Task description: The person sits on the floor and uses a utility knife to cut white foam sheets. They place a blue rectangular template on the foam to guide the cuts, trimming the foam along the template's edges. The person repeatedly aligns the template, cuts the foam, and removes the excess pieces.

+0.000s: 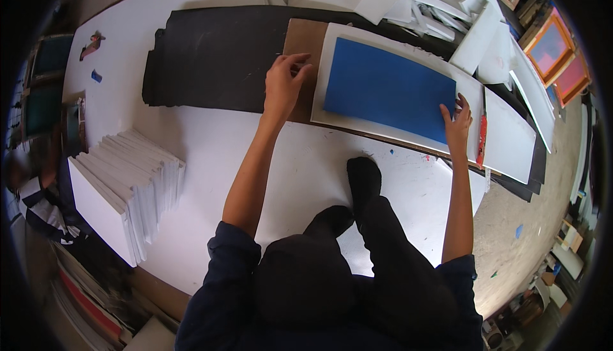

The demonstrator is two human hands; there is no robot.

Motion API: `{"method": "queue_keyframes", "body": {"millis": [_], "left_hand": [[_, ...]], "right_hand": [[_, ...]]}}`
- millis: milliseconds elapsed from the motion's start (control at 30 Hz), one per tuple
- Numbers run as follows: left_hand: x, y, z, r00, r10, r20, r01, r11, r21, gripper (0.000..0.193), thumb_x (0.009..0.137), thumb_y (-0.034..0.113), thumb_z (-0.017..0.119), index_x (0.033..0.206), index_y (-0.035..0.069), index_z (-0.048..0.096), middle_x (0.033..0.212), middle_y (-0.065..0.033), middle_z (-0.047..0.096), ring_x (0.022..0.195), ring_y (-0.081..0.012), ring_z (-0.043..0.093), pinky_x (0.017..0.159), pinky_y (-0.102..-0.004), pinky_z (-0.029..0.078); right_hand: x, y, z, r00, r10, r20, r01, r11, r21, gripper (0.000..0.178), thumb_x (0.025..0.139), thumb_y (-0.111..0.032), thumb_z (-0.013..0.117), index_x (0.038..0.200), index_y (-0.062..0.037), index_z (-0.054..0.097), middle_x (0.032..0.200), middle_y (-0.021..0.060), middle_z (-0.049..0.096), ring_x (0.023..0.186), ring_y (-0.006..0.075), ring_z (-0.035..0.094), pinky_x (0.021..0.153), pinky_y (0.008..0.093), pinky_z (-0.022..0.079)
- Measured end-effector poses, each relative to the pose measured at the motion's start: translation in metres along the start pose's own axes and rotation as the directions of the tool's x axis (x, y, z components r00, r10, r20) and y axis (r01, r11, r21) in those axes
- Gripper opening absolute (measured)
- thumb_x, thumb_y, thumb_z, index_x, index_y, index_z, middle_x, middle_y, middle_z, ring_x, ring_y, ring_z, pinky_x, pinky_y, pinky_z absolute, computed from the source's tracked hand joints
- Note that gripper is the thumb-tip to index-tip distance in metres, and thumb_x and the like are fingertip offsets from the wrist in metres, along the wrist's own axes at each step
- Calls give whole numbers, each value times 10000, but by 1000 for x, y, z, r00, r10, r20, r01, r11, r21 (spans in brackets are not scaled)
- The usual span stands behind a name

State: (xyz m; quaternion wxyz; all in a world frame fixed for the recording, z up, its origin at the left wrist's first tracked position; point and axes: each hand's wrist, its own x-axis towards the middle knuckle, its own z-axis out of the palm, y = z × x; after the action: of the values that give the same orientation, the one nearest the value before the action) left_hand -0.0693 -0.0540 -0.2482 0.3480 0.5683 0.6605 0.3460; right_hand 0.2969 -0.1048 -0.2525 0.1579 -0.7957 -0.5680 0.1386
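Observation:
A blue rectangular sheet (389, 86) lies on a larger white board (324, 76), which rests on a brown board (303, 35). My left hand (286, 86) is over the bare brown strip, left of the white board. Its fingers are bent and apart, with nothing seen between them. At the right edge of the blue sheet is my right hand (457, 124), thumb and fingers spread around that edge, fingertips close to the white board. Just right of it lies a red cutter knife (482, 140).
A black mat (211, 57) extends left beneath the boards. A stack of white panels (128, 185) stands at the left. White offcuts (434, 13) pile up at the back right, near orange-framed panels (549, 48). My black-socked feet (364, 175) rest on the white surface.

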Motion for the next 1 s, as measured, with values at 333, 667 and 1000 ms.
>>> {"method": "queue_keyframes", "body": {"millis": [333, 667, 1000], "left_hand": [[-18, -14, -2, 989, 80, 124, -76, 997, -34, 267, 720, 120, 686, 985, 110, 665, 934, -47, 653, 914, -192, 582, 839, -305, 441], [-20, -24, -7, 978, 75, 195, -71, 997, -30, 193, 703, 228, 728, 871, 136, 704, 982, -4, 628, 970, -155, 550, 876, -331, 430], [-21, -27, -9, 974, 63, 216, -55, 998, -44, 208, 665, 206, 760, 842, 115, 702, 971, 3, 633, 989, -156, 542, 906, -343, 418]], "right_hand": [[1, -11, 0, 995, -11, 104, -3, 992, 129, 672, 794, -356, 642, 1322, -102, 313, 1285, 189, 382, 1141, 330, 425, 942, 426, 389], [-4, -19, -3, 989, -33, 141, 4, 981, 196, 753, 742, -431, 677, 1322, -117, 314, 1273, 198, 388, 1161, 339, 430, 981, 454, 365], [-8, -18, -7, 984, -57, 170, 33, 990, 139, 798, 708, -492, 683, 1322, -132, 321, 1282, 191, 375, 1192, 340, 406, 993, 466, 353]]}}
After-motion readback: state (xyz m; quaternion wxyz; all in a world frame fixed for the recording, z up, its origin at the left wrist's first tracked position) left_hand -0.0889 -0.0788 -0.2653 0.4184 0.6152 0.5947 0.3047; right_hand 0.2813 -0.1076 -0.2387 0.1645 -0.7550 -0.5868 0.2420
